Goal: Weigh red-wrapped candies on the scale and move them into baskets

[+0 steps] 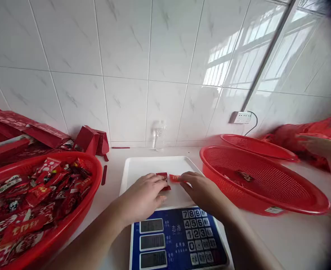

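My left hand (146, 194) reaches over the white tray (137, 165) of a weighing scale. Its fingers are stretched out, with the thumb apart, and the fingertips lie on a dark red wrapped packet (167, 187) that they partly cover. From the other side comes my right hand (201, 187), thumb and fingers apart. Its fingertips touch the right end of a brighter red small packet (174, 178). Both packets lie side by side on the tray. Below my hands is the blue scale panel (176, 240) with number keys and three displays.
A red basket (96, 176) full of wrapped packets stands at left, red cartons (88, 138) behind it. At right is a red basket (267, 187) with few packets, another basket (255, 144) behind. A clear bottle (160, 137) stands by the wall. Another person's arm (320, 146) reaches in, far right.
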Tool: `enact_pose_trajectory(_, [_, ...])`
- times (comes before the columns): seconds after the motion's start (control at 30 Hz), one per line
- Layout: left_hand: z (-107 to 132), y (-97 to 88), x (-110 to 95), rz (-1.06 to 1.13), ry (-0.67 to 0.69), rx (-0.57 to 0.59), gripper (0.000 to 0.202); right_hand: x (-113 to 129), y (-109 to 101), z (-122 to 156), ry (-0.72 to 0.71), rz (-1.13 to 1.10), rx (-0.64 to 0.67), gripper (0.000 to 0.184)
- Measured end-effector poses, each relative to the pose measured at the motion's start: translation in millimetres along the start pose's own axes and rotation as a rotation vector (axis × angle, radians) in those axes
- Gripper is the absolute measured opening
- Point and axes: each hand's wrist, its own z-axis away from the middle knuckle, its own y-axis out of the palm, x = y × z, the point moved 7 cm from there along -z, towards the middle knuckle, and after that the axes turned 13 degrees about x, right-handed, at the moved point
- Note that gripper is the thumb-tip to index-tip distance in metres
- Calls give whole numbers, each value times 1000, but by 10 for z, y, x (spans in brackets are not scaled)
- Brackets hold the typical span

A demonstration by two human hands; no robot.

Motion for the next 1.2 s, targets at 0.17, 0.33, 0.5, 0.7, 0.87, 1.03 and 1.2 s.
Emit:
enact_pose_trajectory(0.17, [-31, 1, 56, -7, -16, -7, 33, 59, 102, -5, -96, 29, 38, 34])
enact_pose_trajectory(0.33, [-24, -27, 152, -114, -208, -27, 49, 81, 72, -36, -85, 36, -38, 33])
enact_pose_trajectory(0.5, [182, -194, -81, -183, -150, -144, 46, -30, 3, -20, -133, -18, -227, 36])
enact_pose_trajectory(0.7, [578, -414, -61, -274, -296, -139, 34, -278, 68, -62, -153, -41, -330, 49])
enact_pose_trajectory(0.87, [1303, -619, 776, -130, -884, 19, 32, -306, 84, -79, -152, -57, -304, 56])
enact_pose_trajectory(1.03, [1675, -408, 1330, 141, -936, 281, 62, -247, 56, -52, -130, -126, -266, 49])
enact_pose_trajectory(1.2, [1868, -188, 1640, 81, -1100, 316, 93, -273, 88, -83, -91, -158, -237, 46])
